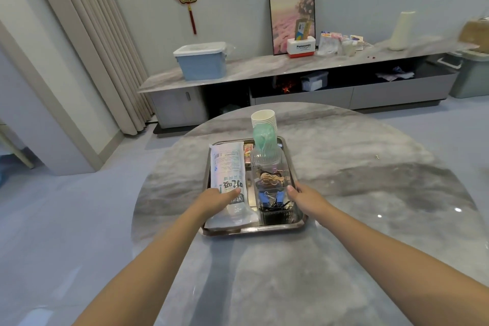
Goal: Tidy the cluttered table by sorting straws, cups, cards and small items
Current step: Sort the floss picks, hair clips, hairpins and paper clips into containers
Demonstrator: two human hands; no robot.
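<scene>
A steel tray [254, 230] sits on the round marble table [370, 193]. In it lie a white bag of straws [227, 167], a clear divided box [272, 193] with hair pins and small items, and red cards [247, 152] at the back. A green-topped clear bottle [264, 140] stands in the tray. A stack of paper cups [263, 119] stands just behind the tray. My left hand [219, 197] grips the tray's left edge, thumb over the straw bag. My right hand [304, 193] grips the tray's right edge, thumb against the clear box.
Beyond the table runs a long low cabinet [291, 66] with a blue lidded bin [202, 61], a framed picture [292, 18], a Panasonic box [301, 46] and small clutter. A curtain [90, 34] hangs at the left.
</scene>
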